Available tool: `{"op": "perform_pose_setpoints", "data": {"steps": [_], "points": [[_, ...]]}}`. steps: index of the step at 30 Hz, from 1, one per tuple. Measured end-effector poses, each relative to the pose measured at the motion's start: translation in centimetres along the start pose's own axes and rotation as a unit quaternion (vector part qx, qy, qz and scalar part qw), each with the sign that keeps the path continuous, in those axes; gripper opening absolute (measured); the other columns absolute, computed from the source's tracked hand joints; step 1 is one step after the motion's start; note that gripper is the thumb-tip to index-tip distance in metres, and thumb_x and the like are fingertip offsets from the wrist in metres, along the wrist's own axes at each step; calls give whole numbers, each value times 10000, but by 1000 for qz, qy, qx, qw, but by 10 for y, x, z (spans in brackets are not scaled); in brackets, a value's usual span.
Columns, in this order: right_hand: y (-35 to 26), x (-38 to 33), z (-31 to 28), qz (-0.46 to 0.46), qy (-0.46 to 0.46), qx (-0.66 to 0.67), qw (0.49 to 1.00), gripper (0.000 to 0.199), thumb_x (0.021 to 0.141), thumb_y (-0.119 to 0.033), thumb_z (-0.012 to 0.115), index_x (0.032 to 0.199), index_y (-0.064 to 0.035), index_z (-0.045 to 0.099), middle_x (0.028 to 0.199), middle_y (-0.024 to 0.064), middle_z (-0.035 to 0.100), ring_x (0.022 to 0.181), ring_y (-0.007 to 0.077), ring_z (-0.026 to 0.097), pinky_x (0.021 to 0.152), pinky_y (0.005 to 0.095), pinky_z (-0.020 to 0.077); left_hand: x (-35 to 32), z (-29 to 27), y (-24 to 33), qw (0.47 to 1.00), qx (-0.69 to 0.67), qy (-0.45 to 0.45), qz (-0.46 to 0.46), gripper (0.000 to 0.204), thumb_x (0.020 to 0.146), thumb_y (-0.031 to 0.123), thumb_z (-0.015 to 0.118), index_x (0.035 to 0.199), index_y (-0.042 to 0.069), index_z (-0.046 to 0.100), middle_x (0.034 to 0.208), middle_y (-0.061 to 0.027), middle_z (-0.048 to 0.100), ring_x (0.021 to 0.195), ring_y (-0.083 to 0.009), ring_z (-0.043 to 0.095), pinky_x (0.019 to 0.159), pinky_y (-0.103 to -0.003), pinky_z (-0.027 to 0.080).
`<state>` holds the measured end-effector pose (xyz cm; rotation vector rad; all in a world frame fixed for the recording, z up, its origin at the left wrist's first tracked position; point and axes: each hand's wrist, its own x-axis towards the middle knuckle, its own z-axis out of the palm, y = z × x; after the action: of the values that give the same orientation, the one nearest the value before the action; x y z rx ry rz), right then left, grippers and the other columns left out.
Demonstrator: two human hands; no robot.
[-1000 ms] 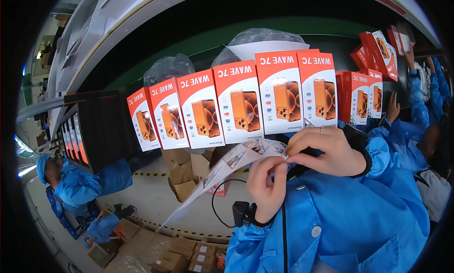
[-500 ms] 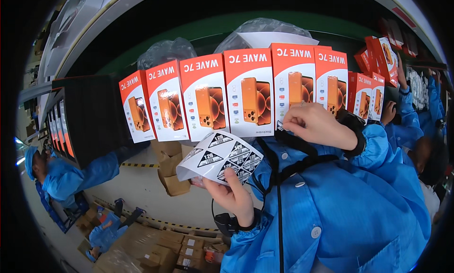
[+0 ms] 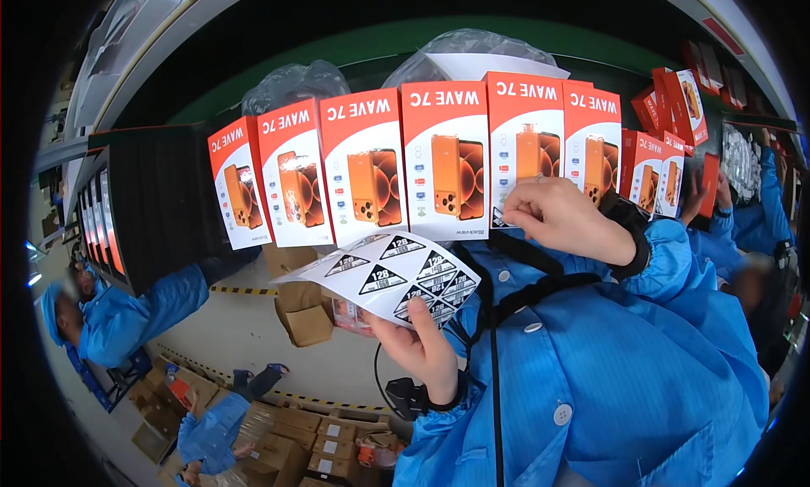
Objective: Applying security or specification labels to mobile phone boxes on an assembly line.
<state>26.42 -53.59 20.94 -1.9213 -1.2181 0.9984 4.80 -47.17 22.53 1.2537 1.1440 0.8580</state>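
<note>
A row of red-and-white phone boxes (image 3: 364, 192) with orange phones printed on them stands across the bench in front of me. My left hand (image 3: 419, 349) grips a white sheet of black triangular stickers (image 3: 380, 278), thumb on top and fingers underneath. The sheet's far left end curls out below the boxes. My right hand (image 3: 569, 221) has its fingers pinched together at the near left corner of one tall phone box (image 3: 526, 116). By these fingertips a small black-and-white triangular sticker (image 3: 498, 216) shows at the box's corner; the fingers partly cover it.
Clear plastic bags (image 3: 295, 89) lie behind the row. To the left stands a black rack (image 3: 160, 208) with boxes in it. More phone boxes (image 3: 645, 170) and a co-worker's hands (image 3: 697, 196) are at the right. Cartons (image 3: 333, 445) are stacked on the floor below.
The sticker sheet has flattened and spread further left in my left hand. My right hand stays at nearly the same box corner. A co-worker at right now holds a red box.
</note>
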Motion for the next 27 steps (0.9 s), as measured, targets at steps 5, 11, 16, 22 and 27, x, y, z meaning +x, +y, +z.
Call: {"op": "perform_pose_setpoints", "data": {"steps": [5, 11, 16, 22, 27], "points": [[-2, -1, 3, -3, 23, -56, 998, 133, 781, -132, 640, 763, -15, 579, 658, 106, 557, 607, 273, 570, 549, 362, 433, 1, 2, -3, 999, 30, 3, 40, 360, 948, 30, 430, 1279, -59, 319, 1133, -177, 534, 952, -166, 589, 790, -269, 510], [3, 0, 8, -17, 73, -124, 989, 258, 757, -157, 656, 721, -24, 438, 704, 140, 502, 665, 311, 538, 572, 385, 428, 0, 5, 3, 999, 6, -7, 38, 365, 952, 30, 414, 1291, -52, 306, 1160, -179, 524, 964, -167, 582, 798, -270, 502], [-48, -18, 14, -92, 63, 117, 987, 170, 735, -52, 723, 814, -48, 573, 719, 55, 523, 648, 171, 541, 584, 283, 437, -2, 6, 8, 997, -27, -76, -3, 411, 944, 41, 433, 1301, -65, 261, 1226, -176, 455, 1075, -187, 476, 948, -319, 373], [-58, -18, 31, -212, 103, 32, 971, 201, 730, -95, 748, 883, -51, 625, 844, 60, 611, 777, 225, 586, 685, 312, 471, -2, 1, 13, 994, 0, -94, 55, 323, 922, 42, 482, 1187, -70, 337, 1134, -172, 478, 1025, -182, 494, 906, -306, 394], [-70, -15, 35, -174, 51, 68, 981, 177, 753, -108, 718, 879, -50, 608, 843, 71, 599, 787, 238, 591, 699, 329, 476, -2, -22, 7, 990, 48, -110, 77, 364, 904, 17, 488, 1219, -76, 331, 1114, -165, 511, 981, -181, 521, 869, -294, 415]]}}
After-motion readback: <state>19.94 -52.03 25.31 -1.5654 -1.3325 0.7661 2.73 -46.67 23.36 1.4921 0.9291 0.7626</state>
